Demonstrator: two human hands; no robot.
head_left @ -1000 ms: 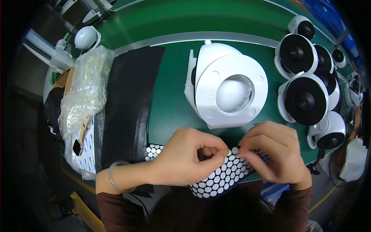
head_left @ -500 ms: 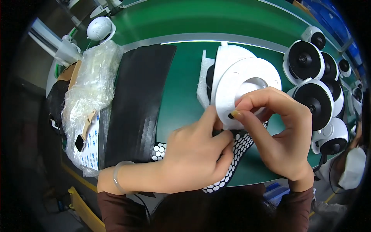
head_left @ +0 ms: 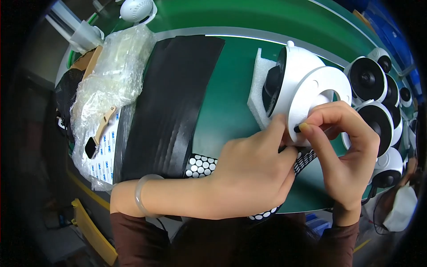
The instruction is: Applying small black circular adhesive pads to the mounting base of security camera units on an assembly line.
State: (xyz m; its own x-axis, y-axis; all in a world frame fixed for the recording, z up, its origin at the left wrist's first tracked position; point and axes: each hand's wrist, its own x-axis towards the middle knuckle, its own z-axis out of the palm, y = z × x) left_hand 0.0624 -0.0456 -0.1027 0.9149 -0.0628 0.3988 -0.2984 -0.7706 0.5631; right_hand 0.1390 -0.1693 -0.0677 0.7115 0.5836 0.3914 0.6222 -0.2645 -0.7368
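Observation:
A white security camera (head_left: 296, 60) with a black front lies tipped on its side, its round white base ring (head_left: 313, 84) facing me. My right hand (head_left: 344, 147) pinches a small black round pad (head_left: 297, 129) between thumb and index finger, at the ring's lower face. The fingers of my left hand (head_left: 251, 167) are closed at the ring's lower left edge, steadying the camera; their tips are partly hidden. Under my left hand runs a black sheet with white round spots (head_left: 201, 167). White foam (head_left: 257, 84) stands behind the black front.
Several white cameras with black fronts (head_left: 367, 78) crowd the right side. On the left lie a long black sheet (head_left: 171, 107), a clear plastic-wrapped bundle (head_left: 109, 80) and a watch (head_left: 91, 147) with a beige strap. A white camera (head_left: 137, 11) stands at the far left.
The whole view has shifted, so most things sit further right. The camera has turned, showing more of its black front. Both hands keep their places at the base ring, the pad still pinched.

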